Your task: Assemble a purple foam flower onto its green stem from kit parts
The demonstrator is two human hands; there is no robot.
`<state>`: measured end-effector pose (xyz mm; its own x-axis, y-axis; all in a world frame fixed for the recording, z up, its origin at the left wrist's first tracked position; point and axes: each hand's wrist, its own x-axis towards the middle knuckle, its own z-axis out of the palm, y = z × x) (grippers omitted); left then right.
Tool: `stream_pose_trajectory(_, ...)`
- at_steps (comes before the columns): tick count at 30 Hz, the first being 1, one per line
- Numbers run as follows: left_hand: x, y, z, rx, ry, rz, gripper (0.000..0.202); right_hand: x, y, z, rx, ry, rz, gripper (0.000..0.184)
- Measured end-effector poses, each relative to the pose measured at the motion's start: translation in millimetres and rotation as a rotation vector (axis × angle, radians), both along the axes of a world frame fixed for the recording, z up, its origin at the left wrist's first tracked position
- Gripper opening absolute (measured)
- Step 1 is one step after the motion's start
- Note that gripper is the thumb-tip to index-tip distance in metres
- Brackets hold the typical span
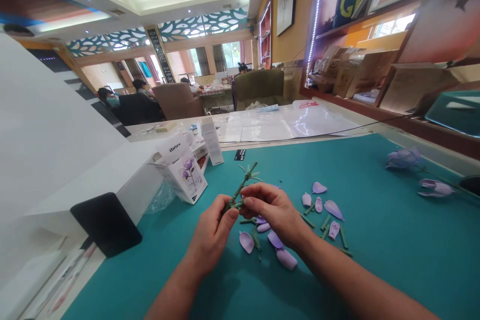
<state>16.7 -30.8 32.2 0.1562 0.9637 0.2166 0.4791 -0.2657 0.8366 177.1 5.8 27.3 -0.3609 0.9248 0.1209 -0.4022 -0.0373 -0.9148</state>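
Left fingers (pixel 221 203) clasp the lower end of a slanting green toy flower stem (pixel 247 176); right fingers (pixel 258 189) pinch near it. Lilac petals (pixel 246 242) lie beneath; teal surface (pixel 172 235) separates hands from the white box (pixel 184 180).

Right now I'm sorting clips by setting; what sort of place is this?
Probably an office or shared workroom: a teal tabletop mat, people seated beyond, and a red-framed shelf holding brown cardboard boxes.

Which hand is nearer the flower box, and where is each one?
Left. The left hand, holding the green stem, is to the right of the flower box and closer to the person, not touching it; the right hand is farther right.
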Motion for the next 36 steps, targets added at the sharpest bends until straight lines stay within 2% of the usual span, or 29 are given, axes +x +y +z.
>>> stream_pose_trajectory(8, 6.4, -2.1, -5.2, 0.117, 0.147, 0.091, 0.031, -5.3, -2.4, -5.3, 0.028, -0.060, -0.045, 0.022)
stream_pose_trajectory(14, 8.8, -3.2, -6.8, 0.136, 0.116, 0.083, 0.032, -4.9, -5.3, -3.5, 0.053, -0.025, -0.036, 0.020)
stream_pose_trajectory(22, 8.7, -6.7, 0.1, 0.079, 0.062, 0.044, 0.030, -3.9, -7.9, 1.0, 0.073, -0.046, -0.018, 0.014)
stream_pose_trajectory(27, 5.9, -6.6, 1.0, 0.098, 0.027, 0.025, 0.029, -1.4, -8.2, 5.5, 0.090, -0.081, 0.027, 0.017)
stream_pose_trajectory(32, 5.6, -6.7, 2.7, 0.131, 0.074, 0.032, 0.028, 4.6, -5.2, 8.7, 0.091, -0.105, 0.100, 0.022)
stream_pose_trajectory(36, 6.9, -6.8, 3.5, 0.163, 0.124, 0.055, 0.029, 4.7, -4.8, 8.1, 0.077, -0.109, 0.074, 0.020)
